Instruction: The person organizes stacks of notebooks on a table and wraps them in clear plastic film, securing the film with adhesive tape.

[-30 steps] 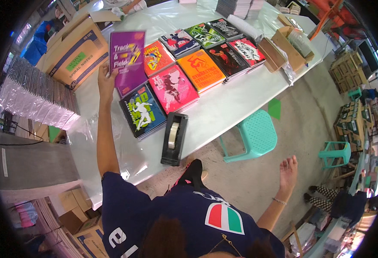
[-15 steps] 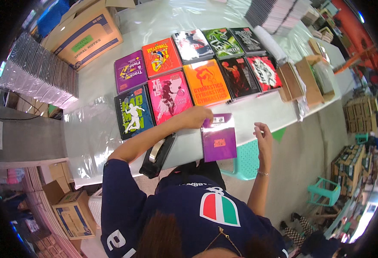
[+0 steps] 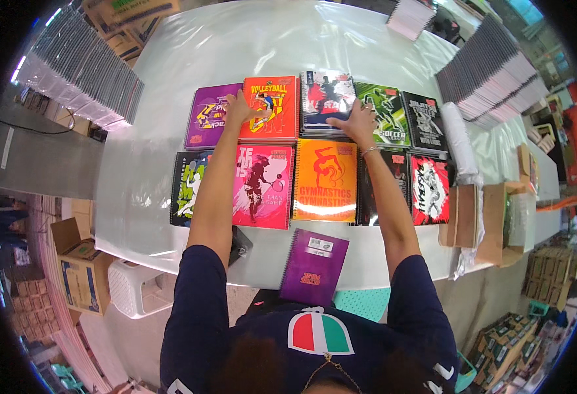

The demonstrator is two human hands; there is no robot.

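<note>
My left hand (image 3: pixel 241 111), fingers spread, rests across the left side of an orange volleyball notebook (image 3: pixel 280 125), beside a purple track notebook (image 3: pixel 198 128). My right hand (image 3: pixel 358 122) lies at the right edge of a white-and-navy spiral notebook (image 3: pixel 324 88), thumb on its cover and fingers apart, next to a green soccer notebook (image 3: pixel 388 115). In the near row are a pink tennis notebook (image 3: pixel 262 190) and an orange gymnastics notebook (image 3: pixel 326 177). A purple spiral notebook (image 3: pixel 315 262) lies back cover up at the table's front edge, touched by neither hand.
Tall notebook stacks stand at the left (image 3: pixel 81 79) and right (image 3: pixel 489 72) of the white table (image 3: pixel 203 39). A roll of clear film (image 3: pixel 459 141) and an open carton (image 3: pixel 504 217) sit on the right. A black object (image 3: pixel 240 244) shows partly behind my left arm.
My left hand has let go of the purple notebook's edge and moved to the far row. My right hand has come in from beyond the table edge to that row. The view has turned.
</note>
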